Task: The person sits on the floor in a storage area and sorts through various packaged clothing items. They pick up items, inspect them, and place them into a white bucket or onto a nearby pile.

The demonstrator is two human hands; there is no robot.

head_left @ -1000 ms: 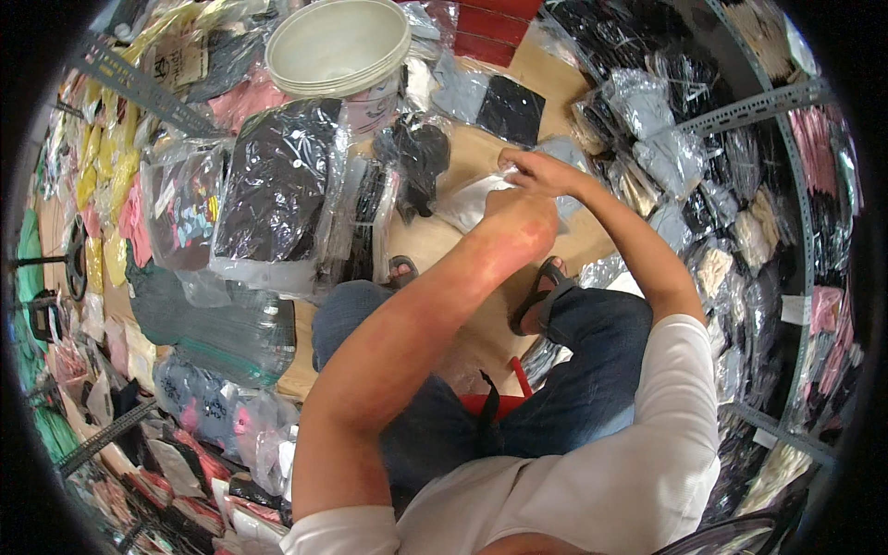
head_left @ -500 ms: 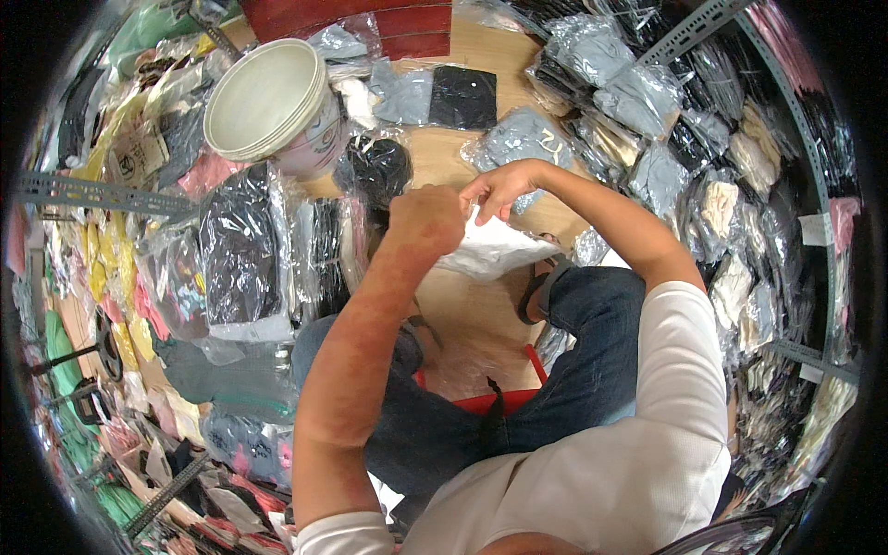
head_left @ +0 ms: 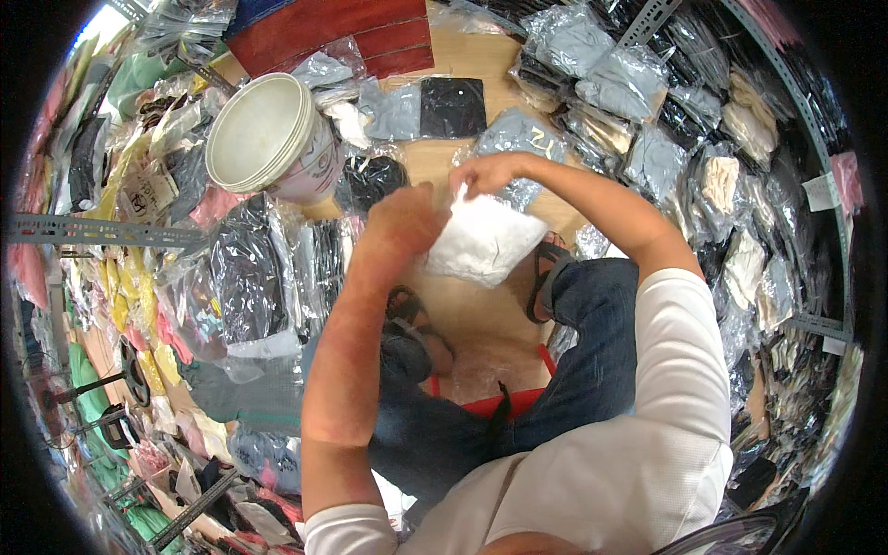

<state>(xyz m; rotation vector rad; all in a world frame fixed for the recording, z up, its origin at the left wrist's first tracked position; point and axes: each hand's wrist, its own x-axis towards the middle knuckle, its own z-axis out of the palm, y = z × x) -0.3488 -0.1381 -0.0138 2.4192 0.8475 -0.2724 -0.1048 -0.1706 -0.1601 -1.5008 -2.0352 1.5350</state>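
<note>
A white folded cloth bundle [head_left: 486, 242], perhaps in a thin clear bag, hangs above the floor between my knees. My right hand [head_left: 486, 174] pinches its upper edge, where a small white tip stands up between the fingers. At the bundle's upper left, my left hand [head_left: 402, 220] is closed with its knuckles up; its fingertips and whatever they grip are hidden. Just beyond the hands lie a bagged black item [head_left: 372, 178] and a bagged grey garment [head_left: 520, 139] with a light marking on it.
Stacked white buckets [head_left: 259, 139] stand at the far left. A bagged black square item [head_left: 452, 107] lies ahead near a red panel [head_left: 342, 37]. Piles of bagged garments [head_left: 638, 83] and metal shelf rails [head_left: 102, 228] line both sides. A red stool [head_left: 509, 404] is under me.
The white bundle now hangs lower and shows more of its face. My left hand has moved left and slightly down, apart from my right hand. The whole view has shifted a little.
</note>
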